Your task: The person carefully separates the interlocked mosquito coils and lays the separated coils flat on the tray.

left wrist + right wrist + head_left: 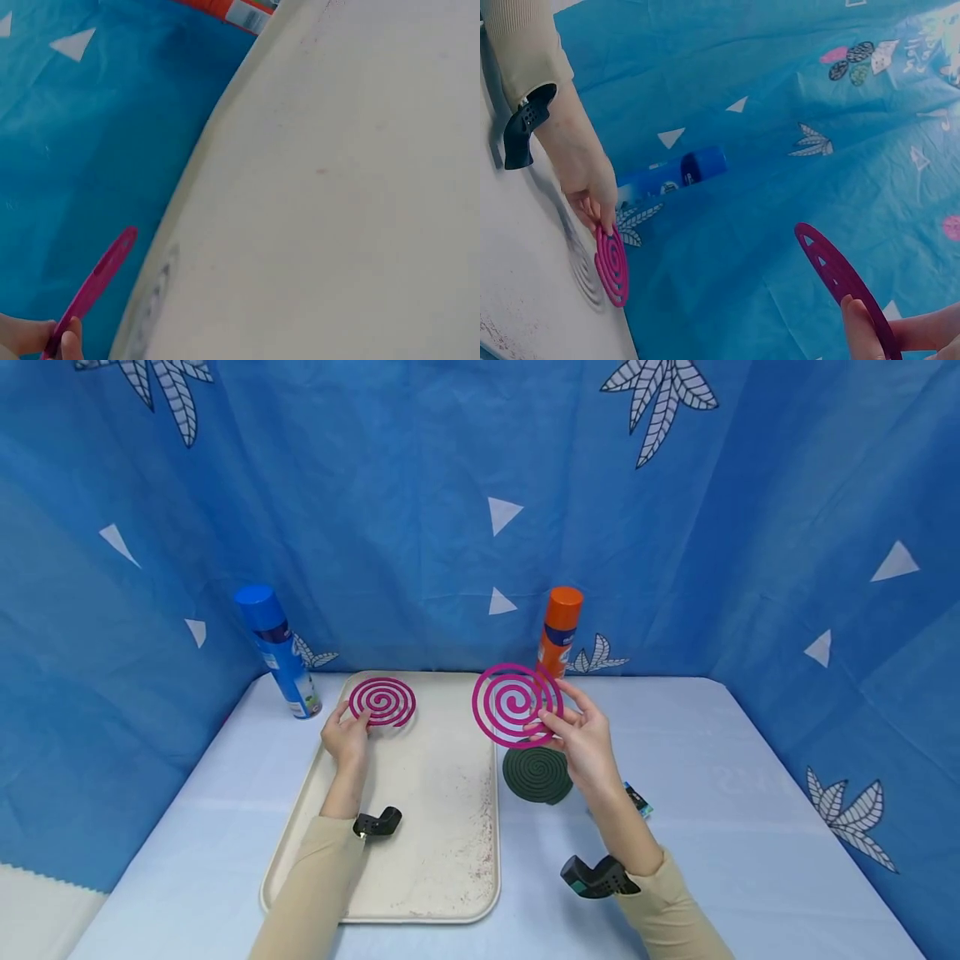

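Note:
My left hand pinches a magenta mosquito coil by its near left edge, above the far part of a cream tray. In the right wrist view this coil hangs over its own shadow, apart from the tray. My right hand pinches a second magenta mosquito coil at its right side, held up near the tray's right edge. Seen edge-on, that coil tilts across the right wrist view. Below the right hand, a dark green coil lies on the white table.
A blue spray can stands left of the tray. An orange spray can stands at the back, partly behind the right coil. A small dark packet lies partly hidden by my right forearm. A blue patterned curtain hangs behind the table.

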Tool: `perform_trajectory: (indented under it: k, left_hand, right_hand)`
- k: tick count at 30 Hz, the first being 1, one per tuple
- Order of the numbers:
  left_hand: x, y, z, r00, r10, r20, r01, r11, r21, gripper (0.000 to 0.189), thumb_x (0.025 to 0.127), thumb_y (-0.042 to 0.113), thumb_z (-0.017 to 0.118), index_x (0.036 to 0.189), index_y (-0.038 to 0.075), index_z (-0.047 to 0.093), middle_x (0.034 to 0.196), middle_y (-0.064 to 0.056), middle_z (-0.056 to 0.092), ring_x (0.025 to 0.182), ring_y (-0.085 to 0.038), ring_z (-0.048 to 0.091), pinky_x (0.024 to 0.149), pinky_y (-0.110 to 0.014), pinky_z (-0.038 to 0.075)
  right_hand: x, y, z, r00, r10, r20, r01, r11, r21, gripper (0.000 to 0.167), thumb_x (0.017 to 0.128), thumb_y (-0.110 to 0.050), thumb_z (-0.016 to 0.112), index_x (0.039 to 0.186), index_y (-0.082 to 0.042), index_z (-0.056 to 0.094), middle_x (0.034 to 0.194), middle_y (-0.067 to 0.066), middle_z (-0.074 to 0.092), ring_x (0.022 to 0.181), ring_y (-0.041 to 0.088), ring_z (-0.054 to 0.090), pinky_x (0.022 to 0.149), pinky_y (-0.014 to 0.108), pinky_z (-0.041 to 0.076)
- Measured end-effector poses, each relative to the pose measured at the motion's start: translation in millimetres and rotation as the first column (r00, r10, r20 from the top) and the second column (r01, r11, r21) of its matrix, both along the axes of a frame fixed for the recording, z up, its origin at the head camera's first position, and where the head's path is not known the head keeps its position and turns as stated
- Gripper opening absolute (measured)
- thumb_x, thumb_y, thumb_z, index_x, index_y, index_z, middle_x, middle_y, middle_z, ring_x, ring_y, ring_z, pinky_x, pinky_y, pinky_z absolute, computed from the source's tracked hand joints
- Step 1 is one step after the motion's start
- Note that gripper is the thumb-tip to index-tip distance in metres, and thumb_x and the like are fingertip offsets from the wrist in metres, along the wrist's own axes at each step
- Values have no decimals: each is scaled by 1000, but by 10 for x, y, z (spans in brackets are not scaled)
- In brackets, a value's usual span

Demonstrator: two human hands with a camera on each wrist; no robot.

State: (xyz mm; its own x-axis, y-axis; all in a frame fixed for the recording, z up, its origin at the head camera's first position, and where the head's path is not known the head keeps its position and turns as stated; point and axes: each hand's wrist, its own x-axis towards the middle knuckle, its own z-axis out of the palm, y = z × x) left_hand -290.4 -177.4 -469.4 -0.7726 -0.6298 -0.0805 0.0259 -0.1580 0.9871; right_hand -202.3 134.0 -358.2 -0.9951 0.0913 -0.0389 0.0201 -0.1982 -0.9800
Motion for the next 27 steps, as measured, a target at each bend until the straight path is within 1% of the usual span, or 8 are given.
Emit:
perform_trajectory:
  k: [4,8,11,13,15,18,21,27]
  left_hand:
    - [-7,-78,-141,1000,15,11,-15,1000,15,47,86,4,67,131,1,55,60,14,56,48,1,56,53,-12,53]
    - [-3,-114,-179,999,24,30,-23,999,-28,46,86,5,68,130,1,55,58,15,55,45,3,53,50,-9,49]
    - [4,-119,-174,995,53,79,-45,994,-97,45,85,6,69,128,1,57,69,1,65,52,0,57,51,-7,47]
    - [3,-113,-167,991,80,111,-62,986,-157,43,84,7,69,125,0,59,85,-13,71,68,-8,66,59,-8,51]
    - [-6,-105,-164,988,102,113,-78,976,-205,41,84,7,68,123,-3,60,106,-24,69,88,-19,70,74,-15,56]
    - [-28,-79,-156,990,117,84,-93,966,-242,38,86,5,64,121,-8,60,119,-28,63,110,-33,64,94,-31,54]
    - [-40,-53,-150,989,133,61,-115,966,-233,37,86,2,61,121,-10,59,120,-30,61,114,-38,61,100,-41,50]
    - [-42,-39,-146,987,152,43,-141,972,-187,36,86,1,58,122,-8,60,124,-27,61,118,-35,59,102,-40,49]
  right_hand:
    - [-17,-45,-39,1000,24,-5,-24,1000,-4,53,93,-3,57,143,-12,40,105,0,72,82,6,71,69,23,59]
    - [-46,-85,-82,999,43,-11,-43,999,-4,53,93,-4,58,143,-11,39,104,-1,72,82,6,71,69,23,59]
    - [-75,-114,-121,999,50,-11,-50,999,-1,53,93,-3,57,142,-11,40,104,1,72,80,6,71,68,23,59]
    - [-98,-133,-153,998,55,-8,-55,999,1,53,93,-2,57,142,-11,40,105,2,72,78,5,71,67,22,59]
    - [-125,-154,-196,999,53,-3,-53,999,0,52,93,-1,57,142,-11,41,107,6,71,76,5,71,66,22,59]
    - [-177,-188,-284,999,34,24,-34,999,4,51,93,-2,57,141,-13,42,116,13,69,76,4,71,66,22,59]
    - [-252,-234,-409,999,2,53,-4,1000,26,51,93,-4,58,140,-14,44,125,20,63,78,4,71,66,21,59]
    - [-543,-414,-674,997,-43,62,39,997,68,51,91,-4,60,139,-11,45,124,26,61,83,12,72,59,20,57]
